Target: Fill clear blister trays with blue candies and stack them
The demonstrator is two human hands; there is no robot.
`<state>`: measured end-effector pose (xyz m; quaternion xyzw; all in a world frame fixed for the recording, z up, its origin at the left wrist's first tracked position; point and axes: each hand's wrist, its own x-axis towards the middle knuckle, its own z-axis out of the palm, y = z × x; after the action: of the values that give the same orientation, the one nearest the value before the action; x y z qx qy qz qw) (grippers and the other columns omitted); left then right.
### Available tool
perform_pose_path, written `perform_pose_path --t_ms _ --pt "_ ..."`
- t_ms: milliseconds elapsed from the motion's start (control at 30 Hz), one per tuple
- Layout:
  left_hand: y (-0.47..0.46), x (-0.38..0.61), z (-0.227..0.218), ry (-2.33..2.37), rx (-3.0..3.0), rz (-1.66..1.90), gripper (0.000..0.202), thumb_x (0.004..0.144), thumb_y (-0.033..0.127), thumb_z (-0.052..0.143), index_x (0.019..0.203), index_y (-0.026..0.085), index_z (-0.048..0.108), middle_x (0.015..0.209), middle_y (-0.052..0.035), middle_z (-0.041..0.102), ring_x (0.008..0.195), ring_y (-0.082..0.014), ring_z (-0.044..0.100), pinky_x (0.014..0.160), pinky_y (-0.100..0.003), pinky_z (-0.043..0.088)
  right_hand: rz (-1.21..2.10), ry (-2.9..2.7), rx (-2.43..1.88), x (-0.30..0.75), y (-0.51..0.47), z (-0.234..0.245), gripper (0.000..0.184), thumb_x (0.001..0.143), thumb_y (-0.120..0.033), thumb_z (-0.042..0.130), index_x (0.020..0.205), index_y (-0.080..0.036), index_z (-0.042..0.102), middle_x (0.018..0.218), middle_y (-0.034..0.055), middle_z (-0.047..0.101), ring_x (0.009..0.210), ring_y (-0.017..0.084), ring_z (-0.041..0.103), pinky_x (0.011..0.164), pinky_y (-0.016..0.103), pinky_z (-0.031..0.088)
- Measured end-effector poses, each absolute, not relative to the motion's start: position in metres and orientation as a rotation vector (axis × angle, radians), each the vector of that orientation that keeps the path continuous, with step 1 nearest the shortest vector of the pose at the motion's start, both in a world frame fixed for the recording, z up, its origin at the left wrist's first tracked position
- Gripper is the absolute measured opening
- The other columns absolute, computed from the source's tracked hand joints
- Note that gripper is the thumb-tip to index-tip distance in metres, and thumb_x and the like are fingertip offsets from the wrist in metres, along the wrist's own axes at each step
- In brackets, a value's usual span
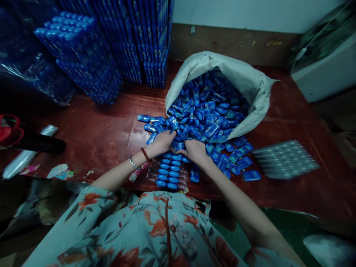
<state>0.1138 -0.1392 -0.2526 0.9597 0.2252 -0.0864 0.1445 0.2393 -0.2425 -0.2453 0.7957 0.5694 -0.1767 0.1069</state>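
Side by side at the edge of a heap of small blue plastic containers [191, 126], my left hand [162, 144] and my right hand [196, 151] bend their fingers around small blue containers. Their fingertips are partly hidden among the blue pieces. Just below them lies a clear plastic tray [182, 178] with moulded hollows. Its two middle columns hold blue containers [168, 172] standing on edge, while the outer hollows show bare plastic. The heap spills from the mouth of a white woven sack [258, 100] lying on the red-brown table [105, 126].
Stacked clear trays [286, 159] lie at the right. Tall stacks of filled blue packs [80, 55] stand at the back left. A dark bottle with a red lid [41, 142] lies beside a clear plastic roll [25, 159] at the left. Loose containers [233, 159] lie right of my hands.
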Motion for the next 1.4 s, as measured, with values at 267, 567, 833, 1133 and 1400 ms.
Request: perform_pose_path --t_ms 267,567,833,1133,1400 --pt "-0.131 0.109 -0.262 0.545 2.587 -0.11 0.046 0.077 0.014 0.062 0.12 0.014 0.044 0.111 -0.0112 0.058 0.098 -0.0221 0.059 0.081 -0.03 0.047 -0.592 1.851 2.759 0.254 -0.254 -0.263 0.028 0.085 -0.038 0.054 0.104 -0.016 0.054 0.09 0.0081 0.067 0.08 0.022 0.063 0.069 0.029 0.044" --pt "-0.147 -0.006 -0.23 0.837 2.107 0.586 0.021 0.089 0.032 0.051 0.098 0.018 0.062 0.098 -0.0052 0.064 0.092 -0.0171 0.059 0.083 -0.03 0.048 -1.111 2.121 2.849 0.268 -0.362 -0.24 0.03 0.09 -0.038 0.045 0.113 -0.022 0.057 0.103 0.0058 0.065 0.09 0.02 0.061 0.075 0.03 0.048" --pt "-0.194 -0.024 -0.282 1.064 1.969 0.569 0.021 0.083 0.034 0.06 0.093 0.017 0.057 0.086 -0.0029 0.063 0.077 -0.0147 0.061 0.072 -0.027 0.052 -0.499 2.275 2.92 0.224 -0.365 -0.287 0.022 0.092 -0.024 0.044 0.111 -0.019 0.055 0.098 0.0079 0.063 0.091 0.019 0.06 0.081 0.032 0.049" --pt "-0.196 -0.023 -0.298 0.645 2.599 0.614 0.029 0.092 0.012 0.037 0.115 0.019 0.054 0.103 -0.0091 0.062 0.091 -0.0147 0.06 0.076 -0.027 0.052 -0.155 2.492 2.117 0.231 -0.347 -0.269 0.034 0.088 -0.006 0.036 0.114 -0.014 0.057 0.091 0.0106 0.061 0.081 0.019 0.055 0.068 0.029 0.045" --pt "-0.19 -0.02 -0.294 0.625 2.655 0.659 0.028 0.093 0.014 0.035 0.113 0.018 0.054 0.097 -0.0079 0.064 0.086 -0.0135 0.061 0.071 -0.025 0.052 -0.262 2.467 2.032 0.232 -0.337 -0.26 0.028 0.086 -0.007 0.043 0.108 -0.015 0.059 0.088 0.0094 0.061 0.079 0.018 0.055 0.068 0.028 0.045"
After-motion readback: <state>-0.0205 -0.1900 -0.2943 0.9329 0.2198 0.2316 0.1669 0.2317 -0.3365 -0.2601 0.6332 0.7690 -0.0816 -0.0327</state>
